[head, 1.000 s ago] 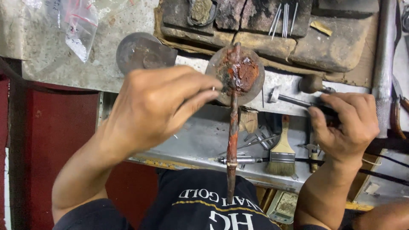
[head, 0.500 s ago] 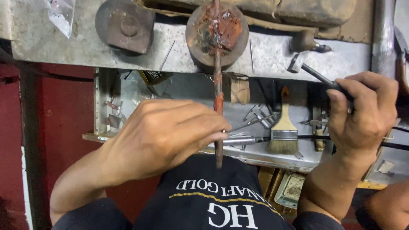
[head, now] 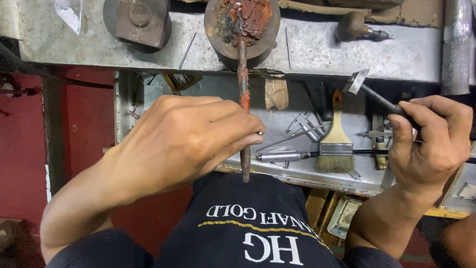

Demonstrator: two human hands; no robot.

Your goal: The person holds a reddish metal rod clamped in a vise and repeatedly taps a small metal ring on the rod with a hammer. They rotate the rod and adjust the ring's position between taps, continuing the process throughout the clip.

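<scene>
- head view, looking straight down: your left hand (head: 183,141) is closed around a thin rust-red metal rod (head: 243,99), thumb and fingers pressed together on its lower half, with the rod's near end poking out below your fingers, over your dark shirt.
- the rod runs away from you to a round metal disc caked with reddish-brown lumpy material (head: 243,25), which sits on the far grey metal bench top (head: 317,49).
- your right hand (head: 434,144) is curled shut on the dark handle of a small steel-headed hammer (head: 369,89); the hammer head points up and to the left, held off the bench and well apart from the rod.
- between your hands, in the shallow grey metal tray (head: 302,171) below the bench edge, lies a flat paintbrush with a yellow wooden handle and pale bristles (head: 336,136), bristles toward you.
- just left of the brush sit a slim silver pen-like tool (head: 282,156) and some loose thin metal pins.
- far left on the bench stands a dark, heavy round metal block (head: 138,22).
</scene>
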